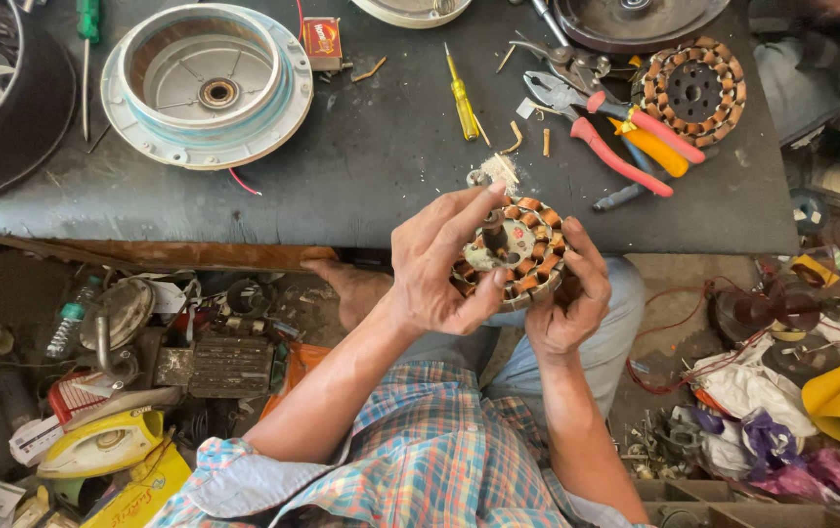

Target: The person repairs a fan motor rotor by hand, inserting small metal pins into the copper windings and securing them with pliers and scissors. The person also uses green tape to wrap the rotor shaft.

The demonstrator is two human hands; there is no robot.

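Both hands hold a round motor stator with copper windings just over the near edge of the dark worktop, above the person's lap. Its flat face is turned up toward the camera, and the short shaft at its centre points up and slightly left. The left hand has its grip closed around the left rim, thumb underneath; the right hand clasps the right rim. The fingers hide the lower windings and underside. A second wound stator lies on the worktop beside red-handled pliers
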